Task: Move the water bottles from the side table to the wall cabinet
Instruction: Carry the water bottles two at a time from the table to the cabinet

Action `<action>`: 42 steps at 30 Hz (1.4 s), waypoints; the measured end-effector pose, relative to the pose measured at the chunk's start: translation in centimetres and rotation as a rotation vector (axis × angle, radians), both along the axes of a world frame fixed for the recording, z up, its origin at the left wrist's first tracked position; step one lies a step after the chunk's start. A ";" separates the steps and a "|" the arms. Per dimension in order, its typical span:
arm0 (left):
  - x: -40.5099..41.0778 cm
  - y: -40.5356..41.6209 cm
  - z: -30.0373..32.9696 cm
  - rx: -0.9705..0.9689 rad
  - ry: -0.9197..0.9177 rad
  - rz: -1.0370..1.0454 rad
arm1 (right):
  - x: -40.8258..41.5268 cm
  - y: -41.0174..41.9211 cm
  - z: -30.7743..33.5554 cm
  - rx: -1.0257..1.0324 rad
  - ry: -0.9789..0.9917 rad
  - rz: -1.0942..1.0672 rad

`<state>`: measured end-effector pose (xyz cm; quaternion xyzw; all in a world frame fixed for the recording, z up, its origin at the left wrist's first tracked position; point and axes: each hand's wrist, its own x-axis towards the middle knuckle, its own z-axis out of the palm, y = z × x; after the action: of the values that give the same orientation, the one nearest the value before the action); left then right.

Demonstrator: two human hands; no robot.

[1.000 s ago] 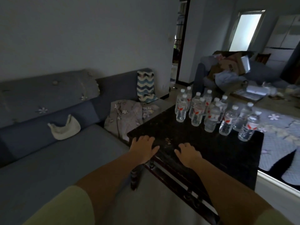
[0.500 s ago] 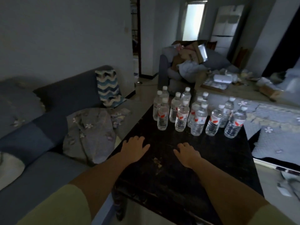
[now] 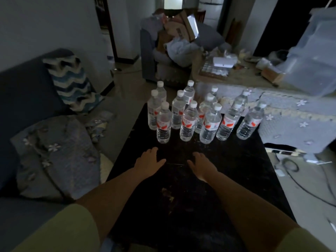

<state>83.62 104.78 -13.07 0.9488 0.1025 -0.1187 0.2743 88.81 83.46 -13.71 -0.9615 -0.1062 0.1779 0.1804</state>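
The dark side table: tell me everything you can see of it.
The side table has a black, glossy-looking top, scuffed and speckled, with a pale worn patch near the middle. It stands between the sofa and a quilted cover. A cluster of upright water bottles stands at its far end. Both hands hover over it, not clearly touching. Its legs are hidden.

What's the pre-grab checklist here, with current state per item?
1. Left hand free, fingers relaxed over the side table: ok.
2. Right hand free, holding nothing: ok.
3. Water bottles upright, caps on: ok.
4. Nearest bottle has bare tabletop between it and the hands: ok.
5. Bottles packed close, knock risk when lifting one: not ok.
6. Wall cabinet location: cannot tell, not in view.
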 end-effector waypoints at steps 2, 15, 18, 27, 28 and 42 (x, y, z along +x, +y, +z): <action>2.0 0.0 -0.4 -0.066 0.011 0.041 | 2.5 0.4 -0.4 0.069 -0.011 -0.069; 16.2 -0.5 -4.4 -0.616 -0.245 0.582 | 17.1 5.4 -5.8 0.763 0.009 -0.499; 18.3 -1.1 -5.5 -0.606 -0.318 0.680 | 18.9 5.8 -7.0 0.767 -0.017 -0.534; 19.3 0.8 -6.3 -0.595 -0.231 0.616 | 19.2 5.5 -7.2 0.738 -0.037 -0.454; 18.7 0.9 -6.2 -0.598 -0.243 0.597 | 18.7 5.3 -7.0 0.741 -0.024 -0.458; 13.3 1.5 -5.4 -0.587 0.016 0.183 | 7.4 1.5 -3.9 0.549 -0.049 -0.630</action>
<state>96.90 106.30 -18.43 0.8148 0.1510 -0.1257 0.5454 96.20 84.96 -17.57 -0.8671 0.1450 0.0560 0.4732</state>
